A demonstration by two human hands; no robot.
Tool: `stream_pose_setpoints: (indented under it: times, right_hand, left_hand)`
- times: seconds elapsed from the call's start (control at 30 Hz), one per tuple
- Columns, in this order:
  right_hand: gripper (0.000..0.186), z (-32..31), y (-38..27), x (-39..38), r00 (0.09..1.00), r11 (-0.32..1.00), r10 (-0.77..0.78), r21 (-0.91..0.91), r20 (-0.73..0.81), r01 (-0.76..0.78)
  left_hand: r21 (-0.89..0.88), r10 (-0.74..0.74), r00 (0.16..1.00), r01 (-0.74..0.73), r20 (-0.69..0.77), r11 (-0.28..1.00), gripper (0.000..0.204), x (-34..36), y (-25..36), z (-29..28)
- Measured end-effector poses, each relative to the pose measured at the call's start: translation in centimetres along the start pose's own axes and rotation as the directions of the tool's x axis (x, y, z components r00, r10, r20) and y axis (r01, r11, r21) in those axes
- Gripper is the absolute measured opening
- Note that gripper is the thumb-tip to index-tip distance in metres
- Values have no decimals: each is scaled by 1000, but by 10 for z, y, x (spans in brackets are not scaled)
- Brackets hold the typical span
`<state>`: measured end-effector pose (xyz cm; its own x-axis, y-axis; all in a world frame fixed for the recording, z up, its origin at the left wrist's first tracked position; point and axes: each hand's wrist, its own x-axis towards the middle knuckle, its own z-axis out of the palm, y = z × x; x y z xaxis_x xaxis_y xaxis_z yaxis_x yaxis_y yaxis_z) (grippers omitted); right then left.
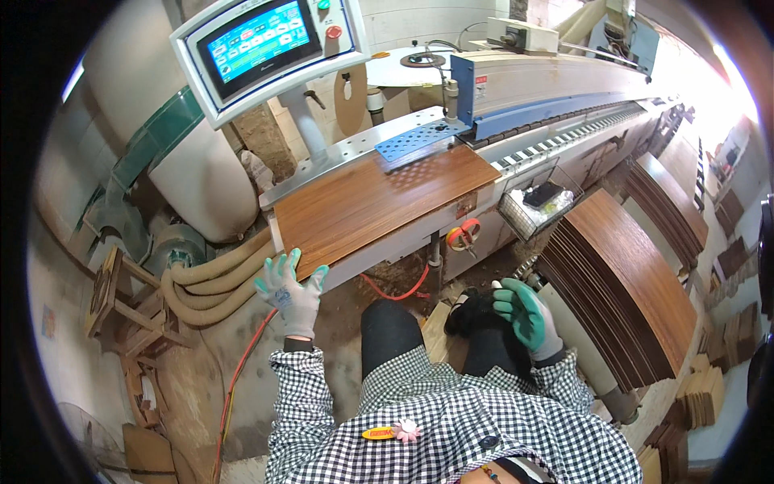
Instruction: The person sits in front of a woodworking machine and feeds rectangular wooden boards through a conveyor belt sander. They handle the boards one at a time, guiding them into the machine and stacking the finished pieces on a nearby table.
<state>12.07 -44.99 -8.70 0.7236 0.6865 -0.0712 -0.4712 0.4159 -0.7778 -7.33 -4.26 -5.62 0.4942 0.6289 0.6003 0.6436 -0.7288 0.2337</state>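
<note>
A brown wood-grain board (363, 211) lies flat on the machine's infeed table, its far right part under a perforated blue guard plate (414, 142). At the board's near left corner is my left hand (293, 292), in a grey glove with green fingertips, thumb and fingers spread; the fingertips are at or touching the edge. My right hand (524, 315), in the same kind of glove with the green palm side showing, hangs in front of my right leg with fingers loosely extended and nothing visible in it. It is nearest a tall stack of similar boards (621, 282).
A control panel with a lit touchscreen (262, 47) stands at the back left. The long machine (556, 93) runs to the far right, with a wire basket (538, 211) on its front. Thick hoses (211, 282), a wooden stool (133, 302) and a red air line (246, 363) are at left.
</note>
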Motion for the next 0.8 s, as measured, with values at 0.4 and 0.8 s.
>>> stream_pose_setpoints:
  times: [0.4,0.8]
  right_hand:
    - [60,-67,-121,-66,589,-553,-798,-545,129,-630]
    - [47,-52,-104,-109,576,-564,-801,-523,161,-639]
  left_hand:
    - [-35,382,921,-385,-77,922,72,22,53,24]
    - [90,374,927,-370,-31,925,62,19,51,35]
